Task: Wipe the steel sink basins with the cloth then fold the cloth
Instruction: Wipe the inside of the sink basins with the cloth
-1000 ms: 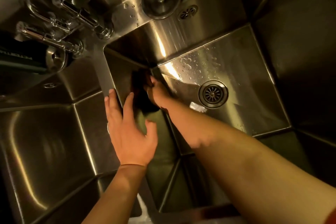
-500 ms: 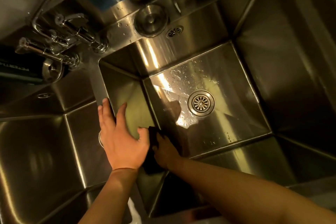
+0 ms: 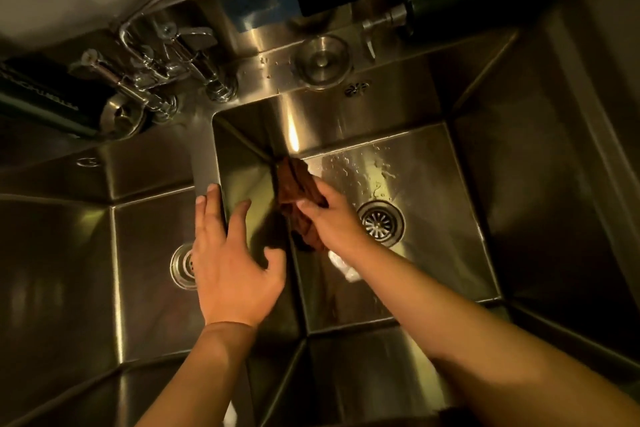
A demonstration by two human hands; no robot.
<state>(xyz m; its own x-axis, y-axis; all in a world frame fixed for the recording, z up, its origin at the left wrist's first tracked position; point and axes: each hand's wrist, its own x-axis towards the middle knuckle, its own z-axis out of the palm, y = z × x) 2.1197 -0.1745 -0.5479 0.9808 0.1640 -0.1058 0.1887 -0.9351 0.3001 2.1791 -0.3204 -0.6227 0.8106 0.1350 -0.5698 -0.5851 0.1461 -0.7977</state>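
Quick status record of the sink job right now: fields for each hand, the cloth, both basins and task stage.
left hand: open, fingers draped over the divider between the basins, holding nothing
right hand: pressing the cloth down in the right basin
cloth: dark reddish, bunched, at the right basin's far left floor corner
right basin: water drops near the drain, which is uncovered
left basin: its drain partly hidden behind the left hand
stage: wiping under way; cloth not yet folded
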